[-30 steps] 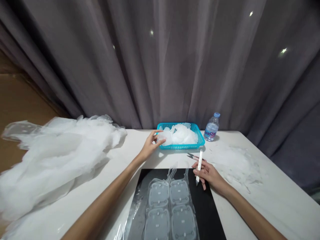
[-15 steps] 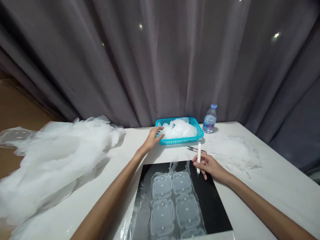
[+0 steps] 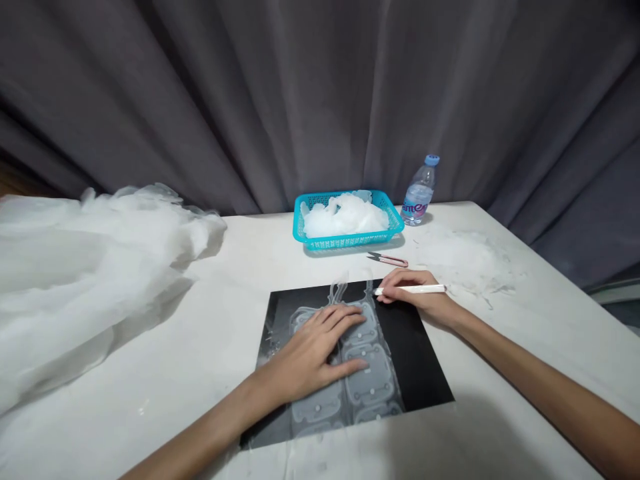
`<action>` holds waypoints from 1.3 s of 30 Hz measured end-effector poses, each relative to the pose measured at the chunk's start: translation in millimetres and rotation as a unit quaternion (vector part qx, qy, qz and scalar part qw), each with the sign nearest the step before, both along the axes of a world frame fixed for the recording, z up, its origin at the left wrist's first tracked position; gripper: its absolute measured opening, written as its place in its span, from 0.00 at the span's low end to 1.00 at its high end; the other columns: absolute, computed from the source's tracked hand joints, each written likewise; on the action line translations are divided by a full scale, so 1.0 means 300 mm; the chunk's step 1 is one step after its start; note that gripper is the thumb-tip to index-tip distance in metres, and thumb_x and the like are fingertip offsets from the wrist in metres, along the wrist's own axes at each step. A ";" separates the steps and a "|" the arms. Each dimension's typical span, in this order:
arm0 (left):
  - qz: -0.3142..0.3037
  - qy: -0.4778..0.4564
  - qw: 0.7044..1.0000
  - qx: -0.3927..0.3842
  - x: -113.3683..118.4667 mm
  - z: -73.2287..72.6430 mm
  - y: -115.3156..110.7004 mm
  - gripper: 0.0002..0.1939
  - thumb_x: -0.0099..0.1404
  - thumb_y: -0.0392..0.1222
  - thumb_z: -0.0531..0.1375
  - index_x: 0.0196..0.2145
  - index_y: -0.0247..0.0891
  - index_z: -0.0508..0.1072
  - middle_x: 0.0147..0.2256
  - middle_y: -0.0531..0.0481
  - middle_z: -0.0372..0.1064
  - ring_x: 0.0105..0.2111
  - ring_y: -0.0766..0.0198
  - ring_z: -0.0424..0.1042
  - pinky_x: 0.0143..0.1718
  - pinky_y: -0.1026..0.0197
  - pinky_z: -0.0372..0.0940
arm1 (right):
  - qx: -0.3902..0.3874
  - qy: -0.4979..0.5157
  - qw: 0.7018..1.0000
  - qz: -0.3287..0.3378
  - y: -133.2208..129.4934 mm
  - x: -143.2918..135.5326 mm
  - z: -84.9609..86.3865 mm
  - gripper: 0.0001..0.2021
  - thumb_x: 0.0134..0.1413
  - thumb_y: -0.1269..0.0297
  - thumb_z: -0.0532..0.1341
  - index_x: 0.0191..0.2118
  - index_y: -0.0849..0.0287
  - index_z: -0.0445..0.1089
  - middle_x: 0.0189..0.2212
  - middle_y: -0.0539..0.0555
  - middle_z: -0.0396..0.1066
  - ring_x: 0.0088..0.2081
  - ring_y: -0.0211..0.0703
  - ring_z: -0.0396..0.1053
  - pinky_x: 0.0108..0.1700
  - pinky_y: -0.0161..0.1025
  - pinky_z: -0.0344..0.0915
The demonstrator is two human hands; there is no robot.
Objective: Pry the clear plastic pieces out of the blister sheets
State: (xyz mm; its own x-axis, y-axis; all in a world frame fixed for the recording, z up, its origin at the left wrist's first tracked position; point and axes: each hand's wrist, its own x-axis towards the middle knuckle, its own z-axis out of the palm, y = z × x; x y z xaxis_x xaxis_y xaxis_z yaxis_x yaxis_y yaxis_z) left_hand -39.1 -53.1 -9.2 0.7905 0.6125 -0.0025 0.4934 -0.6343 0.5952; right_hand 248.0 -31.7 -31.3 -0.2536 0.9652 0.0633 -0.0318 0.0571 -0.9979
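My left hand [image 3: 320, 350] lies spread on a translucent plastic sheet [image 3: 371, 380] with rounded rectangular panels. Beneath that sheet is a black board [image 3: 413, 360]. Between the fingers of my right hand [image 3: 410, 287] is a white pen-shaped tool [image 3: 423, 289]. Its dark tip points left, close to the thin strips at the top of the plastic sheet; I cannot tell whether it touches. Just beyond my right hand lie thread snips [image 3: 389, 259] with pinkish handles.
A blue basket [image 3: 350, 241] holding white translucent film stands at the back. Right of it is a water bottle [image 3: 419, 192]. A large heap of white film [image 3: 100, 267] covers the table's left side. Thin scraps [image 3: 475, 263] lie at the right. A grey curtain [image 3: 320, 93] hangs behind.
My left hand has come back from the basket's edge and now rests flat on the plastic sheet. The white tool has tilted from upright to nearly level. The view has dipped lower.
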 end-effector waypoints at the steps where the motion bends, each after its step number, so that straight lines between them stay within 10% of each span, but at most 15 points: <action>1: -0.001 0.005 1.000 -0.001 -0.001 -0.007 0.008 0.31 0.73 0.61 0.60 0.69 0.49 0.63 0.69 0.43 0.62 0.69 0.42 0.59 0.69 0.39 0.54 | 0.008 -0.018 1.000 0.004 -0.015 -0.004 0.012 0.11 0.57 0.56 0.73 0.33 0.59 0.80 0.39 0.56 0.78 0.39 0.44 0.78 0.45 0.41 0.75; 20: -0.027 -0.038 0.990 0.134 -0.005 -0.048 0.079 0.23 0.74 0.58 0.60 0.58 0.43 0.77 0.69 0.43 0.65 0.65 0.48 0.69 0.67 0.45 0.65 | 0.115 -0.194 0.965 0.130 -0.123 -0.059 0.081 0.03 0.66 0.65 0.66 0.41 0.56 0.79 0.41 0.53 0.79 0.40 0.39 0.76 0.44 0.35 0.73; 39: 0.030 -0.003 0.996 0.085 0.000 -0.062 0.089 0.35 0.64 0.69 0.65 0.63 0.50 0.76 0.74 0.47 0.52 0.69 0.46 0.63 0.68 0.46 0.63 | 0.182 -0.211 0.950 0.142 -0.118 -0.068 0.057 0.04 0.69 0.66 0.64 0.45 0.57 0.77 0.42 0.54 0.77 0.42 0.41 0.77 0.47 0.39 0.75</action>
State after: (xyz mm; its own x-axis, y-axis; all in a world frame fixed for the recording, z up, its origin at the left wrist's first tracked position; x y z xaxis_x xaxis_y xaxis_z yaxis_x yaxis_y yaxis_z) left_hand -39.2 -26.4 -27.7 0.7523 0.6496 0.1098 0.5297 -0.6955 0.4854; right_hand 227.7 -67.2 -14.2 -0.5772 0.7881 0.2139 0.3017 0.4492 -0.8409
